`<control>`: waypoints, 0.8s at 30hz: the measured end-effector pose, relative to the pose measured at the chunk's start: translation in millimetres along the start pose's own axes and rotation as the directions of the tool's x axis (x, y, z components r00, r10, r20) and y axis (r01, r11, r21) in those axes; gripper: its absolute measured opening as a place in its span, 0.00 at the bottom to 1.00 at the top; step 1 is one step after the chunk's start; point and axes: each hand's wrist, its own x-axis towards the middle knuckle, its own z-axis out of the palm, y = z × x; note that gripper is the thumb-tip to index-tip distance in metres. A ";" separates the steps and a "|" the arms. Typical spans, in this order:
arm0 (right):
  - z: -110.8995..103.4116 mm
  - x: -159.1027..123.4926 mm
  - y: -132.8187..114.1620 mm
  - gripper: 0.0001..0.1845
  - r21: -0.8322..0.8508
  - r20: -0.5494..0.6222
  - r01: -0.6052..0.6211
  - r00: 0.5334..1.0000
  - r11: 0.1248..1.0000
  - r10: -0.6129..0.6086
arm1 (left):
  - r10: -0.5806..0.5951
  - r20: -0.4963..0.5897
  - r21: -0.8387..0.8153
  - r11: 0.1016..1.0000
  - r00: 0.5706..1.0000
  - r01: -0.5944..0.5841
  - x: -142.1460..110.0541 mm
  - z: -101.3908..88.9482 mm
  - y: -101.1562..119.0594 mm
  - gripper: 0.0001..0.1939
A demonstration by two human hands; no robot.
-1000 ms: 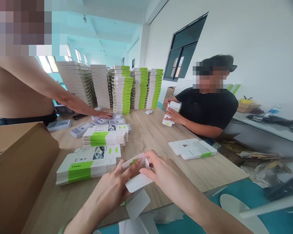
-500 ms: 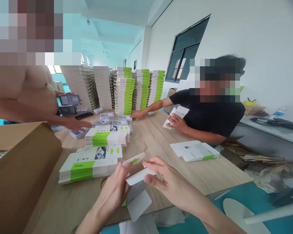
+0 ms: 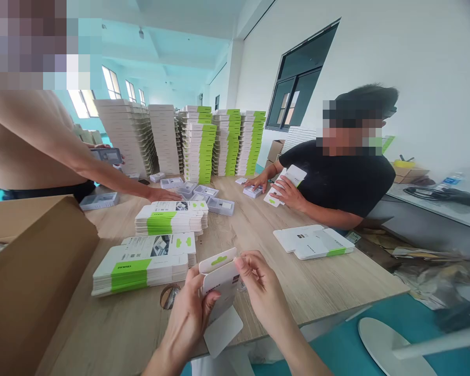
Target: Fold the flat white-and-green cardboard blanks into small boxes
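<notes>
The carton (image 3: pixel 224 282) in your hands is white card. Its top tab (image 3: pixel 218 260) carries a green cut-cloud patch. The front panel (image 3: pixel 221 284) shows dark lettering at upper left and a small dark block of print near the right edge. A narrow gap runs along the top between tab and panel. At the lower end a plain white flap (image 3: pixel 223 331) with rounded corners stands out toward you, unfolded. The carton is tilted and lies above the table (image 3: pixel 254 324), near its front edge.

Your left hand (image 3: pixel 190 310) is closed on the carton's left side, thumb across the front panel, other fingers partly hidden. The carton sits between that thumb and those fingers, extending rightward from the grip; the flap hangs beside and below the thumb. Your right hand (image 3: pixel 260 282) is at the upper right corner, thumb and fingertips drawn narrow and in contact there; whether they pinch the card or merely press it, I cannot tell.

A tape roll (image 3: pixel 169 296) lies just left of your left hand. The near stack (image 3: pixel 141 266) of flat cartons stands beyond it.
</notes>
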 end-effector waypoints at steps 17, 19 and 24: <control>38.2 -12.0 -6.8 0.22 0.254 -0.139 -0.189 0.964 0.949 0.229 | -0.691 -0.207 -0.604 0.647 0.693 0.465 21.1 24.6 55.9 0.31; 43.9 -15.0 -3.1 0.22 0.177 -0.180 -0.132 0.970 0.975 0.164 | -0.711 -0.246 -0.654 0.623 0.659 0.428 21.3 26.3 55.6 0.28; 51.3 -16.0 0.3 0.19 0.158 -0.235 -0.098 0.963 0.983 0.134 | -0.748 -0.275 -0.735 0.568 0.604 0.371 23.4 24.0 63.1 0.17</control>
